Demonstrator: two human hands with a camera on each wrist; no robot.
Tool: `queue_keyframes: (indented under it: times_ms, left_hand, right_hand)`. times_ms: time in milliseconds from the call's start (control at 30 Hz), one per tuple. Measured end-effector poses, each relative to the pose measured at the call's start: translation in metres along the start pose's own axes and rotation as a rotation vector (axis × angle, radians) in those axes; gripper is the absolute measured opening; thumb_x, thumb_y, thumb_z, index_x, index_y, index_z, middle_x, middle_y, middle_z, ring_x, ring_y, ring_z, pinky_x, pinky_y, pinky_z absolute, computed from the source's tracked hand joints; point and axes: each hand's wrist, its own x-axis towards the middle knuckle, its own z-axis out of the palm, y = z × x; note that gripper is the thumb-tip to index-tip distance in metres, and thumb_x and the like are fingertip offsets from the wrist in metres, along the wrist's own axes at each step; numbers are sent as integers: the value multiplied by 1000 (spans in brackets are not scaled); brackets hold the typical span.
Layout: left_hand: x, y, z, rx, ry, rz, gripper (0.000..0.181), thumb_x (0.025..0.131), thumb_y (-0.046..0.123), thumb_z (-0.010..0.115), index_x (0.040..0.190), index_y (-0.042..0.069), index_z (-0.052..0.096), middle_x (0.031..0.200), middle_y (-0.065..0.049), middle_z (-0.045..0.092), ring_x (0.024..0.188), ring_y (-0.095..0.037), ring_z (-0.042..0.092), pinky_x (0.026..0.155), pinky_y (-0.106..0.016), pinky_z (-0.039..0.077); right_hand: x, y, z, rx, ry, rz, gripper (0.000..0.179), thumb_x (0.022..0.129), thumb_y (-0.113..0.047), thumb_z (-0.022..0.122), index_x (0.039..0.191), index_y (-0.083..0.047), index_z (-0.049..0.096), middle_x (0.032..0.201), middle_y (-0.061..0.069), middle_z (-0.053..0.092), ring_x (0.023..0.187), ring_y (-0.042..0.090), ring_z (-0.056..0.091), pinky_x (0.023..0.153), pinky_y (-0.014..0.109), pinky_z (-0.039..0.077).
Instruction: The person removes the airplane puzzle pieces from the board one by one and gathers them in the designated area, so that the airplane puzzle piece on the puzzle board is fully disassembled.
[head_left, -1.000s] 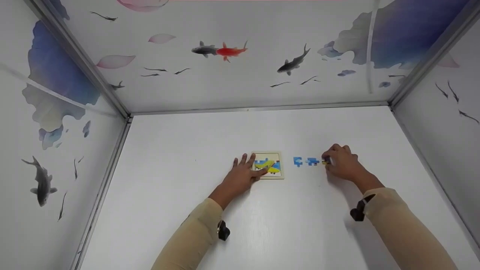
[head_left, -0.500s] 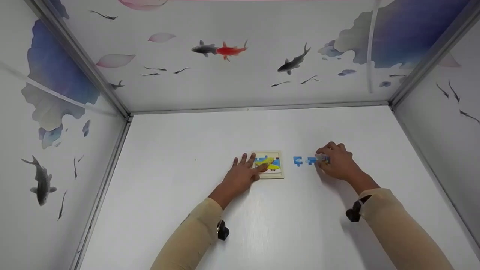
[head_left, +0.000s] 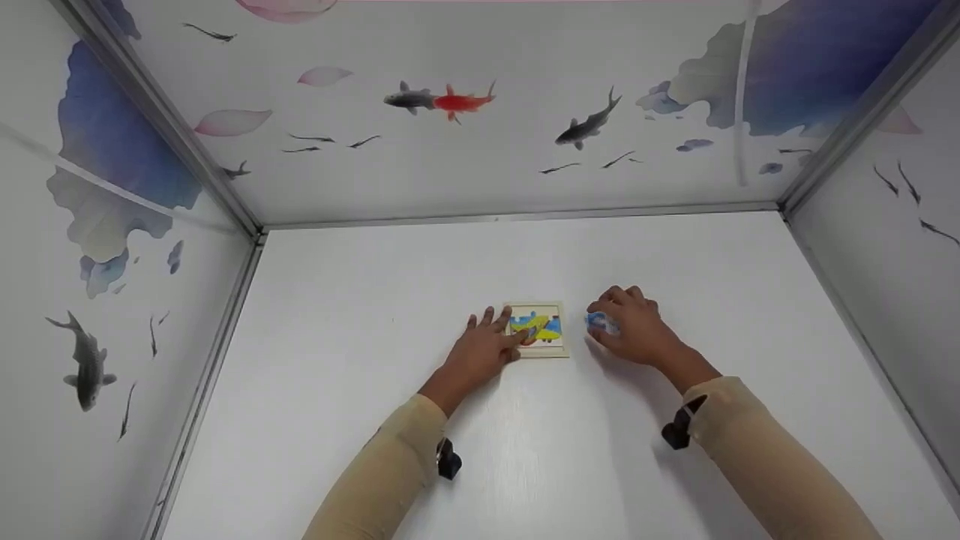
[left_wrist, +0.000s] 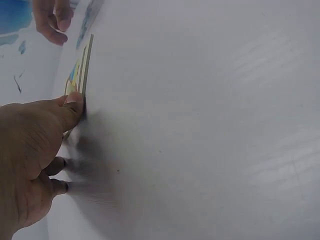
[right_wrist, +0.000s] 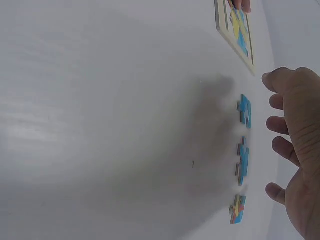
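A square wooden jigsaw tray (head_left: 565,330) with a yellow and blue picture lies mid-table. My left hand (head_left: 480,354) rests on its left side, fingers spread and fairly straight, thumb over the picture. In the left wrist view, the thumb (left_wrist: 74,100) presses near the tray's edge and two fingertips reach the table. My right hand (head_left: 634,326) hovers just right of the tray, above the loose pieces. Three pieces lie in a row in the right wrist view: a blue one (right_wrist: 245,111), a second blue one (right_wrist: 242,161), and a yellow, red and blue one (right_wrist: 238,209). The right fingers are apart, holding nothing.
White walls printed with fish (head_left: 465,100), petals and blue leaf shapes enclose the white table (head_left: 337,315) at the back and sides. Small black devices (head_left: 449,460) sit at both wrists.
My right hand has moved left along the row of pieces, from the far right one to the one nearest the tray. The left hand stays on the tray.
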Motion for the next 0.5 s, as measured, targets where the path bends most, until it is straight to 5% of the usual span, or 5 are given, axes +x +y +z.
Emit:
queue_keyframes:
  times_ms: [267,500]
  left_hand:
    - [3,1,1,-29,-9,-45,60,113,36,64,169,22,49,179,-10,32,165,-38,29,132,-57,27]
    - [4,1,1,-40,5,-46,52,110,39,65,160,26,61,178,-9,35,164,-39,31,131,-57,28]
  right_hand:
    - [3,-19,12,8,-21,-31,39,102,-31,80,138,-14,76,140,8,63,132,36,51,111,74,40]
    - [6,-29,26,-18,-48,-137,40,103,-27,78,141,-15,75,151,4,65,134,35,53,106,72,44]
